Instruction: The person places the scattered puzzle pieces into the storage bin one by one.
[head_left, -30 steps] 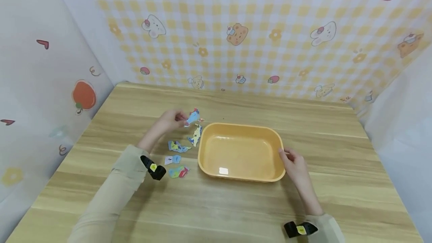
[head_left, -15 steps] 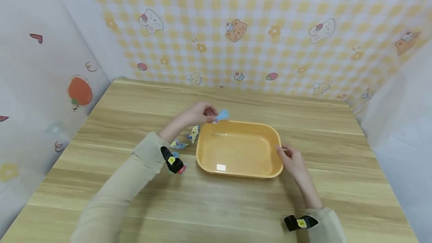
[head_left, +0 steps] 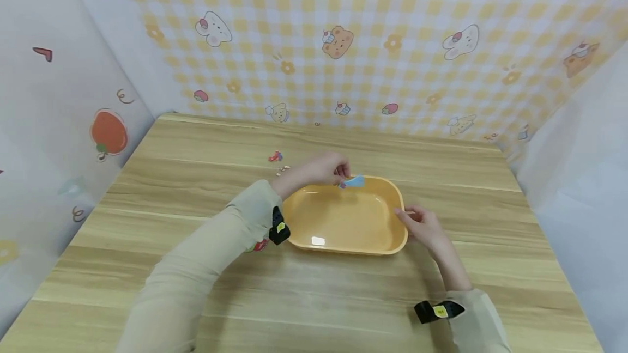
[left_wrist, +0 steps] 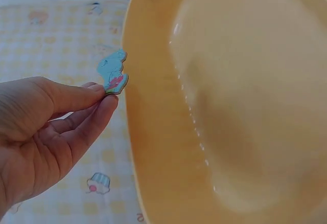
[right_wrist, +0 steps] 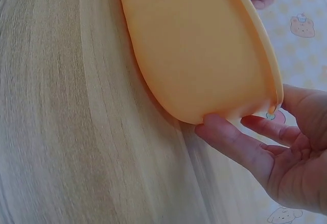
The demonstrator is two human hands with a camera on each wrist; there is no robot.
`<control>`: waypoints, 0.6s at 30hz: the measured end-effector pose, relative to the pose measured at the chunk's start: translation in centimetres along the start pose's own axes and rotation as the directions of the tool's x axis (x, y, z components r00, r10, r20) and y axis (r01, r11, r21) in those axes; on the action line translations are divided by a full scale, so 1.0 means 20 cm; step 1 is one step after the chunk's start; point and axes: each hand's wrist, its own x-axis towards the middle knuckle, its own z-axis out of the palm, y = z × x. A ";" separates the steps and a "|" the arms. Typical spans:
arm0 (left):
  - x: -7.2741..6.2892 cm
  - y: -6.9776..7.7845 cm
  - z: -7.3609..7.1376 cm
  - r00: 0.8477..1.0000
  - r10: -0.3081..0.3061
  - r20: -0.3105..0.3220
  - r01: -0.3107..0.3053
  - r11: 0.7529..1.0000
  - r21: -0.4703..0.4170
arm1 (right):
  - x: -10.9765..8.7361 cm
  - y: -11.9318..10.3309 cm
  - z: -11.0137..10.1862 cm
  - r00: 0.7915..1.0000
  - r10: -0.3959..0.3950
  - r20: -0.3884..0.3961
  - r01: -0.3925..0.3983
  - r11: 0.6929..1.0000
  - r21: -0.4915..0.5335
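Observation:
In the head view my left hand [head_left: 333,169] reaches over the far rim of a yellow plastic tray [head_left: 343,247]. Thumb and fingertips pinch a flat, irregular light-blue cutout [left_wrist: 113,70] printed with a pink patch, clear of the tray's wall. At the tray's right end, my right hand [head_left: 423,225] grips the edge, the thumb at the rim and fingers against the outer wall in the right wrist view. Partly behind the left sleeve lies a green and red printed cutout [head_left: 260,245]. The other cutouts on that side are hidden by the arm.
A small red and blue piece [head_left: 275,156] lies on the wooden table [head_left: 314,298] behind the left arm, with tiny pale bits [head_left: 283,169] nearby. A checked cloth backdrop [head_left: 373,70] rises along the table's far edge.
My left hand has carried the light-blue cutout rightward from the table to the tray's far rim. The left sleeve now covers several cutouts. The right hand keeps its grip on the tray.

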 end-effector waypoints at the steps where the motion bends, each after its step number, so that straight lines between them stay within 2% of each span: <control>1: 0.01 0.01 0.01 1.000 -0.003 0.007 0.002 1.000 0.005 | 0.00 0.00 0.00 1.000 0.000 0.002 0.000 1.000 -0.004; 8: 0.12 0.05 0.11 0.997 0.013 0.070 -0.015 1.000 0.021 | 0.01 0.01 0.01 1.000 0.004 -0.007 -0.004 1.000 0.005; 9: 0.13 0.05 0.12 0.998 0.023 0.065 -0.026 0.998 0.049 | 0.01 0.01 0.01 1.000 0.005 -0.010 -0.005 1.000 0.005; 10: 0.18 0.01 0.16 0.997 0.059 0.054 -0.062 0.996 0.062 | 0.01 0.01 0.01 1.000 0.005 -0.014 -0.005 1.000 0.006; 12: 0.29 -0.06 0.22 0.994 0.071 0.082 -0.078 0.993 0.093 | 0.01 0.01 0.02 1.000 0.002 -0.020 -0.002 1.000 0.009; 15: 0.50 -0.24 0.36 0.987 0.157 0.041 -0.161 0.972 0.170 | 0.01 0.01 0.02 0.999 -0.002 -0.032 0.002 1.000 -0.007; 16: 0.60 -0.31 0.41 0.983 0.182 0.039 -0.186 0.966 0.181 | 0.01 0.01 0.02 0.999 -0.001 -0.037 0.001 1.000 -0.010; 17: 0.64 -0.33 0.45 0.982 0.184 0.043 -0.189 0.962 0.197 | 0.00 0.01 0.02 0.999 -0.001 -0.042 0.001 1.000 -0.013; 18: 0.68 -0.36 0.48 0.976 0.215 0.020 -0.214 0.951 0.221 | 0.00 0.01 0.02 0.999 0.000 -0.047 -0.001 1.000 -0.019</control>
